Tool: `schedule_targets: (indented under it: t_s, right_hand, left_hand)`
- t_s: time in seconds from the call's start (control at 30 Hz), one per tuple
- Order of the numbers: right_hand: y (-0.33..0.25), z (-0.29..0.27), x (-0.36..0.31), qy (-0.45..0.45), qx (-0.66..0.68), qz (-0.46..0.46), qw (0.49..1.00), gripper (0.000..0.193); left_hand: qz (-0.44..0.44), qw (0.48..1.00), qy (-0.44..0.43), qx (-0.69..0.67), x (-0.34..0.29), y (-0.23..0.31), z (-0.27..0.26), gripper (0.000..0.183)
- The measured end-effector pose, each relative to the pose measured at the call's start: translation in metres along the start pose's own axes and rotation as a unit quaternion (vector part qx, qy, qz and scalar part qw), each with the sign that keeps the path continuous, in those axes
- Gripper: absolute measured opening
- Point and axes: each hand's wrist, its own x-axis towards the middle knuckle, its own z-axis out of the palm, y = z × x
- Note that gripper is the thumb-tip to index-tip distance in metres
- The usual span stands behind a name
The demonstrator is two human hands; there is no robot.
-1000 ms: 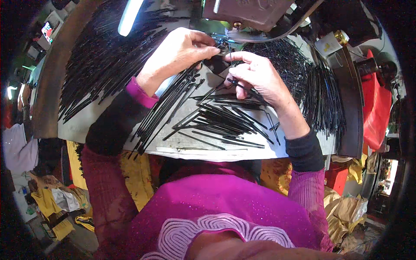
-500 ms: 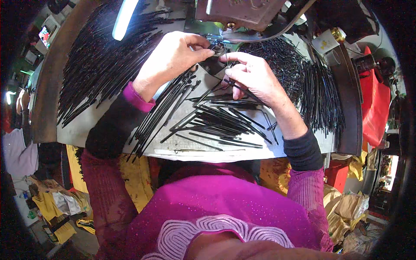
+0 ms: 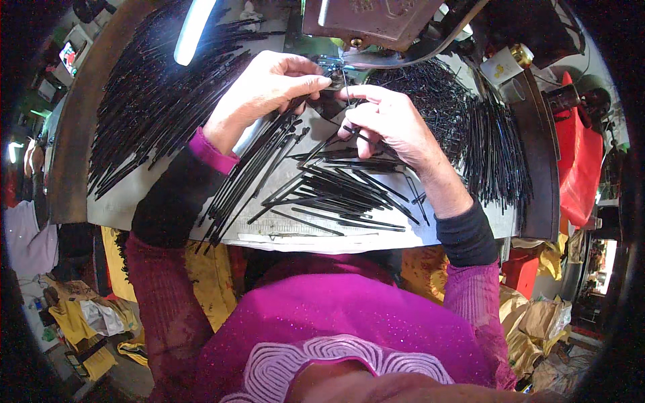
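Beneath a brown machine head (image 3: 371, 25), my left hand (image 3: 269, 86) pinches with thumb and index finger at the small metal working point. What lies between those fingertips is too small to make out. Beside it on the right, my right hand (image 3: 390, 124) has its index finger stretched toward that point. Its thumb and other fingers are closed on a thin black strip (image 3: 353, 129). Below both hands, a loose pile of thin black strips (image 3: 336, 191) lies on the pale worktop (image 3: 295, 232). A longer bundle of black strips (image 3: 242, 178) slants under my left wrist.
A large heap of black strips (image 3: 168, 87) covers the left side. On the right lie a tangled heap (image 3: 430, 101) and a straighter row (image 3: 497, 154). A bright tube lamp (image 3: 195, 30) hangs at upper left. A white cup (image 3: 502, 67) and red bag (image 3: 578, 161) are at the right.
My right hand has shifted slightly left, and the black strip in it has tilted a little. My left hand stays near the working point with its fingers slightly lower.
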Motion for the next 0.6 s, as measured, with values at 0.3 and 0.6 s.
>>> schedule_targets:
  t_s: [0.3, 0.6]
  right_hand:
    - [-0.0011, 0.0008, -0.0012, 0.009, 0.007, -0.001, 1.000, 0.037]
    - [-0.0018, 0.0003, -0.0009, 0.003, 0.004, 0.000, 1.000, 0.037]
  left_hand:
    - [0.026, 0.997, 0.010, 0.072, -0.0019, 0.0018, 0.0008, 0.037]
    - [-0.035, 0.998, -0.042, -0.019, -0.0025, 0.0056, -0.0007, 0.030]
